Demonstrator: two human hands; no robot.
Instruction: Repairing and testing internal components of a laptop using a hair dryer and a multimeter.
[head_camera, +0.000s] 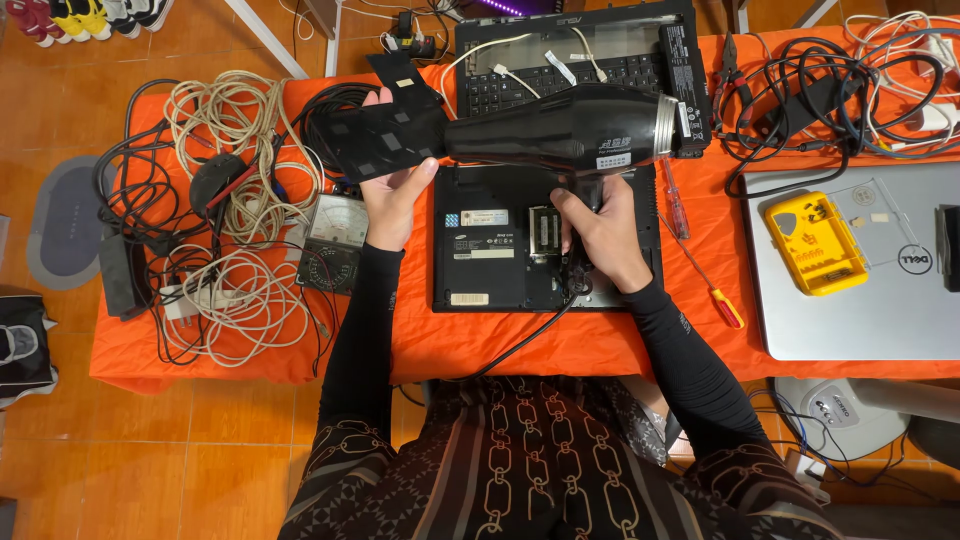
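My right hand (600, 232) grips the handle of a black hair dryer (560, 128), held level above the table with its nozzle pointing left. My left hand (395, 195) holds a flat black plastic cover panel (385, 135) right at the nozzle's mouth. Beneath both lies an upside-down black laptop (490, 265) with its bottom compartment open. The dryer's black cord (530, 335) runs off the table's front edge toward my lap.
Orange cloth (450, 340) covers the table. Tangled white and black cables (225, 200) and an analog multimeter (335, 240) lie left. Two screwdrivers (700, 270), a silver laptop (900, 300) bearing a yellow case (815, 242), more cables (830, 90) and a dismantled laptop (570, 50) sit right and behind.
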